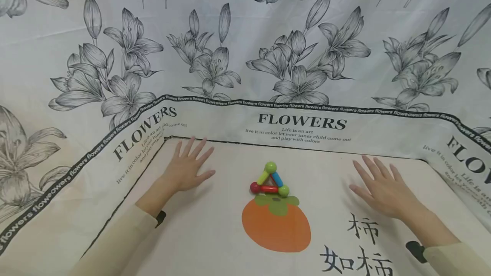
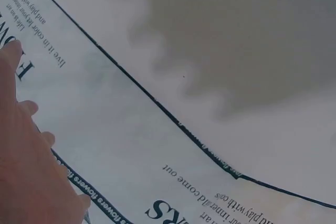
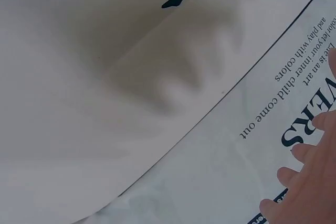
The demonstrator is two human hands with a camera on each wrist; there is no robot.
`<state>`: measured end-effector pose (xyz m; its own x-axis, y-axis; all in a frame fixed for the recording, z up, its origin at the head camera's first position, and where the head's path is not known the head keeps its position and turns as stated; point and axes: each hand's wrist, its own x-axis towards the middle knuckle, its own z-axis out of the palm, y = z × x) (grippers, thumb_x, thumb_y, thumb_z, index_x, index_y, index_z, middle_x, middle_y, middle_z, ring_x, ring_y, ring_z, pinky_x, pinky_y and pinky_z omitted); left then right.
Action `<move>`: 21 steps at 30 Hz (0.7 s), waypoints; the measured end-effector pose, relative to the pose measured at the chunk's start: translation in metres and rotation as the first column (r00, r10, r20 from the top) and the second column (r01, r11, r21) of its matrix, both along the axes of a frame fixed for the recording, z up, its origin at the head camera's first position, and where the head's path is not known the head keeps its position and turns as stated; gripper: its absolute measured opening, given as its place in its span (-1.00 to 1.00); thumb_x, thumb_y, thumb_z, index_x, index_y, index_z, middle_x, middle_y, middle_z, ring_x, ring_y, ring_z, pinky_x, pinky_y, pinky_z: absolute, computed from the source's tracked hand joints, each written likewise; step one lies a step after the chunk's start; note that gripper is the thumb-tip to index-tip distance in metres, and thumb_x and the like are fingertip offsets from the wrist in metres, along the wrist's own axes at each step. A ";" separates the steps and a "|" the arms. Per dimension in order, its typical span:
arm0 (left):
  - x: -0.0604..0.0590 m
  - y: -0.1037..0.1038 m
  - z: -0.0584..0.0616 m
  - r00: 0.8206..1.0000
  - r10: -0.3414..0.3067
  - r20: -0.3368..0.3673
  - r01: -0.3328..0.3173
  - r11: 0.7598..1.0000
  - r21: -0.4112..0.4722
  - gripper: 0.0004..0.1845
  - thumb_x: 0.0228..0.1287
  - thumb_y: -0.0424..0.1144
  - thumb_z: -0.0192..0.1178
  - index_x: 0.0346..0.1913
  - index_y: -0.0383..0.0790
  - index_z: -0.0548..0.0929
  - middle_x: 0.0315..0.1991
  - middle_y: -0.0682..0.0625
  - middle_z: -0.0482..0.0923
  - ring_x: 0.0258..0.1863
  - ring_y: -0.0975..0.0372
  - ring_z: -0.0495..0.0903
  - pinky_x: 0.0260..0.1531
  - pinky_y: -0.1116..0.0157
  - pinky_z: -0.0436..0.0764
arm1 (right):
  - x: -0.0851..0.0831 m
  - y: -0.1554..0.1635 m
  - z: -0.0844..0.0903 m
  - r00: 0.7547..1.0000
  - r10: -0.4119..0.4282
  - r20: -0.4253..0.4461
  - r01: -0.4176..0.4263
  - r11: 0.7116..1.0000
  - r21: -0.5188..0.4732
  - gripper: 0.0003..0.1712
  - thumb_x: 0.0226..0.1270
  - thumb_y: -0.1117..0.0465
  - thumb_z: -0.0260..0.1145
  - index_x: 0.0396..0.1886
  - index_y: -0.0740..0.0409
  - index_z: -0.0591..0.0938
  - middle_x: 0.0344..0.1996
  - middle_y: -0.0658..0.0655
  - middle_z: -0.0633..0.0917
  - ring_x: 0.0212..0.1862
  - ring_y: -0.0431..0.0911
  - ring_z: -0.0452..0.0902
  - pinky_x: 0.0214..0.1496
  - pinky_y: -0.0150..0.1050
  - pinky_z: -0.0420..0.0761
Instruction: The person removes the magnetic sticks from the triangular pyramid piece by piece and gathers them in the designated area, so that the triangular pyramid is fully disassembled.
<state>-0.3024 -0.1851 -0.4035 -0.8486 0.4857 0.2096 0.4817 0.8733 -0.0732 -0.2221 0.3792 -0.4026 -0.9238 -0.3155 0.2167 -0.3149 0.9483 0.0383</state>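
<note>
A small triangle of toy rods and balls lies on the table between my hands. Its red rod (image 1: 269, 189) runs along the near side, a blue rod (image 1: 277, 179) on the right and a yellow-green rod (image 1: 263, 177) on the left. Green balls (image 1: 270, 167) sit at the top and right corners, a dark red ball (image 1: 255, 188) at the left one. My left hand (image 1: 188, 167) is spread flat, palm down, left of the triangle and holds nothing. Fingers also spread, my right hand (image 1: 387, 188) is off to the right, holding nothing. Both hands cast shadows on the surface.
The white tabletop (image 1: 215, 225) bears a printed orange persimmon (image 1: 276, 227) just in front of the triangle and black characters (image 1: 362, 229) at the right. A cloth (image 1: 238, 118) with flower drawings and "FLOWERS" lettering rises behind and along the sides.
</note>
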 end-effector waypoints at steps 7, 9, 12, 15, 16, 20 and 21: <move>0.004 0.008 0.003 1.000 -0.013 -0.004 0.013 1.000 -0.005 -0.19 0.50 0.36 -0.14 0.65 0.07 0.08 0.68 -0.07 -0.21 0.63 -0.14 -0.37 0.47 -0.31 -0.27 | -0.001 -0.009 -0.001 0.999 0.012 -0.031 -0.011 1.000 0.003 -0.11 0.59 -0.20 0.07 0.63 0.23 0.08 0.58 0.43 0.05 0.57 0.42 -0.15 0.51 0.34 -0.45; 0.006 0.010 0.004 1.000 -0.018 0.006 0.018 1.000 0.008 -0.20 0.50 0.35 -0.13 0.65 0.06 0.08 0.68 -0.07 -0.21 0.63 -0.14 -0.38 0.47 -0.30 -0.30 | 0.000 -0.012 0.000 0.999 0.018 -0.033 -0.018 1.000 0.006 -0.12 0.58 -0.20 0.07 0.63 0.23 0.10 0.57 0.43 0.06 0.56 0.43 -0.12 0.51 0.34 -0.44; 0.009 0.013 0.003 1.000 -0.023 0.009 0.023 1.000 0.018 -0.21 0.51 0.35 -0.14 0.65 0.07 0.08 0.68 -0.07 -0.21 0.63 -0.13 -0.38 0.47 -0.30 -0.32 | 0.000 -0.017 0.001 0.999 0.029 -0.025 -0.029 1.000 0.005 -0.12 0.58 -0.21 0.08 0.62 0.23 0.11 0.58 0.42 0.06 0.56 0.43 -0.11 0.52 0.33 -0.44; 0.010 0.015 0.004 1.000 -0.029 -0.007 0.029 0.999 0.020 -0.21 0.51 0.35 -0.13 0.64 0.08 0.09 0.68 -0.06 -0.21 0.63 -0.14 -0.35 0.47 -0.30 -0.30 | 0.000 -0.022 0.002 0.999 0.034 -0.012 -0.034 0.999 0.001 -0.12 0.59 -0.21 0.07 0.63 0.23 0.10 0.59 0.41 0.04 0.57 0.41 -0.15 0.52 0.31 -0.46; 0.010 0.016 0.004 0.999 -0.033 -0.012 0.033 0.999 0.020 -0.21 0.51 0.35 -0.13 0.64 0.08 0.09 0.68 -0.06 -0.20 0.63 -0.14 -0.34 0.47 -0.30 -0.29 | 0.000 -0.024 0.003 0.999 0.033 -0.008 -0.033 0.999 0.000 -0.12 0.59 -0.21 0.06 0.63 0.23 0.10 0.59 0.41 0.03 0.58 0.41 -0.16 0.52 0.31 -0.46; 0.012 0.020 0.007 0.999 -0.038 -0.017 0.039 0.999 0.020 -0.21 0.50 0.35 -0.11 0.64 0.08 0.10 0.68 -0.04 -0.20 0.63 -0.14 -0.34 0.47 -0.31 -0.24 | -0.001 -0.032 0.005 0.999 0.033 0.007 -0.033 0.999 -0.005 -0.11 0.59 -0.22 0.06 0.64 0.21 0.08 0.60 0.40 0.01 0.58 0.41 -0.16 0.53 0.33 -0.41; 0.013 0.021 0.007 0.999 -0.039 -0.017 0.039 0.999 0.020 -0.21 0.50 0.35 -0.11 0.64 0.08 0.10 0.68 -0.05 -0.20 0.63 -0.14 -0.33 0.47 -0.32 -0.22 | -0.002 -0.034 0.005 0.999 0.037 0.010 -0.036 0.999 -0.007 -0.11 0.58 -0.22 0.06 0.64 0.21 0.09 0.60 0.41 0.02 0.58 0.41 -0.15 0.53 0.34 -0.39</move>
<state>-0.2892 -0.1646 -0.3963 -0.8254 0.5140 0.2335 0.5144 0.8552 -0.0639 -0.2237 0.3453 -0.3973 -0.9140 -0.3475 0.2095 -0.3496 0.9365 0.0280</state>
